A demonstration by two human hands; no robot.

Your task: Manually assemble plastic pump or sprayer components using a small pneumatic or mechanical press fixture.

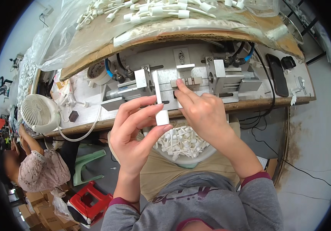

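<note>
My left hand pinches a white cap with a long stem between thumb and fingers, its stem pointing up and away from me. My right hand reaches to the middle of a metal clamping fixture. Its index fingertip touches a small beige slotted block there, and the middle finger stretches out just nearer to me. The right thumb and what lies under that palm are hidden. Below both hands, a white tub full of small white plastic parts rests at my lap.
Cardboard above the fixture carries a heap of white stemmed caps. A white fan stands left; a black phone lies right. Cables hang by the table edge. Another person sits left, near a red stool.
</note>
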